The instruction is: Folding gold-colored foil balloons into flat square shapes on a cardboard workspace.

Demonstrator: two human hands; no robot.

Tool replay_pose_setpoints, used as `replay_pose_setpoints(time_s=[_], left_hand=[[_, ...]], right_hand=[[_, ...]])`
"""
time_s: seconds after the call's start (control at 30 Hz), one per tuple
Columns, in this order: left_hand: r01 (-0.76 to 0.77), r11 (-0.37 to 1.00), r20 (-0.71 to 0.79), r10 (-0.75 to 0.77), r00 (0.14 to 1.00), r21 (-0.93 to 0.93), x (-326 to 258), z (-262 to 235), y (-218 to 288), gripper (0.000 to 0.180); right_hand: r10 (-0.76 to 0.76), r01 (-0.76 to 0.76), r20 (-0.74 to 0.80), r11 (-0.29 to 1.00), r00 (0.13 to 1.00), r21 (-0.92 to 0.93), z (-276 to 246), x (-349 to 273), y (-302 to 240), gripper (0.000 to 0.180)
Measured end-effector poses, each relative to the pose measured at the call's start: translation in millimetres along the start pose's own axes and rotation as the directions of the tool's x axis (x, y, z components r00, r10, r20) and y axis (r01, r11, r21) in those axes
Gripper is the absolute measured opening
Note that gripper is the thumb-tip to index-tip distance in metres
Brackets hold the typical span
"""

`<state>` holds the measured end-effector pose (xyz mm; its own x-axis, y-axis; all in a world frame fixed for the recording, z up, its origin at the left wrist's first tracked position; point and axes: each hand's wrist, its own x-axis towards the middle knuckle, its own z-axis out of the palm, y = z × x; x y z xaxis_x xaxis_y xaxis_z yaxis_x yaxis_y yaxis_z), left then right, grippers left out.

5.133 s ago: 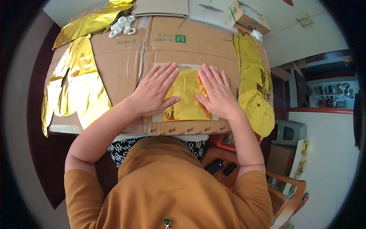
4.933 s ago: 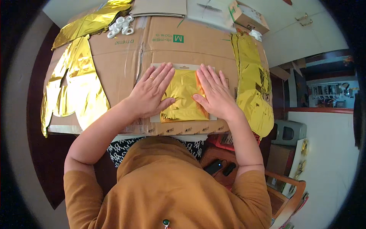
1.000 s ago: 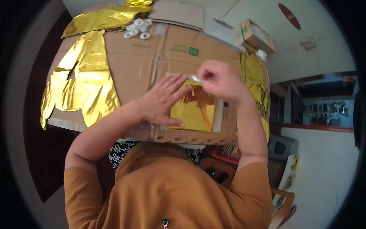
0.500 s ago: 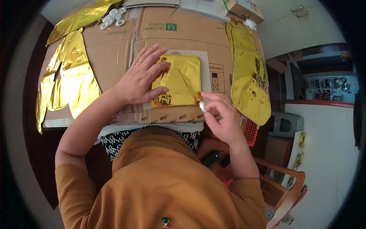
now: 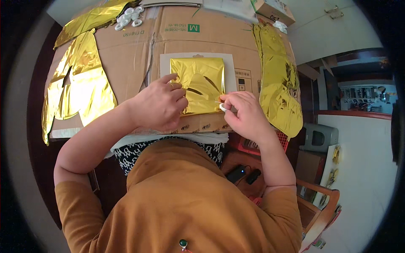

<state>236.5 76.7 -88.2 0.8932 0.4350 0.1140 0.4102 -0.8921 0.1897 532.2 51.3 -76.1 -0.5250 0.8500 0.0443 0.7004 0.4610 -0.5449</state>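
Note:
A gold foil piece point(image 5: 198, 65), folded into a square, lies flat on a light grey card point(image 5: 229, 67) with a hanging hole at its top. My left hand point(image 5: 160, 101) is over the left edge of the foil, its fingers curled in; what they hold, if anything, is hidden. At the foil's lower right corner, my right hand point(image 5: 244, 110) pinches a small white roll point(image 5: 222, 107). A short thin pale strip shows at the fingertips by the foil's edge.
Large flat gold foil pieces lie on the cardboard point(image 5: 126, 55) at the left point(image 5: 86, 80) and right point(image 5: 276, 84). Several white rings point(image 5: 128, 19) sit at the back left. A carton point(image 5: 274, 10) stands at the back right. Below right are a red basket point(image 5: 282, 141) and a wooden chair point(image 5: 320, 189).
My left hand has gone from spread flat on the foil to curled and moved nearer me. The right hand has risen slightly, still pinching the white roll.

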Motion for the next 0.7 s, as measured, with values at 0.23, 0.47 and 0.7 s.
replay_pose_setpoints(time_s=[0.23, 0.47, 0.7], left_hand=[[0.058, 0.990, -0.008, -0.057, 0.998, 0.130, 3.5, 1.3, 13.8, 0.030], [0.098, 0.954, 0.009, -0.105, 0.994, 0.284, 11.6, 1.9, 29.3, 0.031], [0.106, 0.913, 0.248, -0.216, 0.944, 0.393, 20.3, -0.5, 41.4, 0.030]], right_hand=[[0.030, -0.030, 0.011, 1.000, 0.999, -0.007, -1.3, 4.3, -4.2, 0.012], [0.053, -0.054, 0.029, 0.998, 0.998, 0.018, -2.6, 4.6, -4.4, 0.010], [0.041, -0.041, 0.024, 0.999, 0.999, -0.010, -1.3, 5.7, -4.9, 0.010]])
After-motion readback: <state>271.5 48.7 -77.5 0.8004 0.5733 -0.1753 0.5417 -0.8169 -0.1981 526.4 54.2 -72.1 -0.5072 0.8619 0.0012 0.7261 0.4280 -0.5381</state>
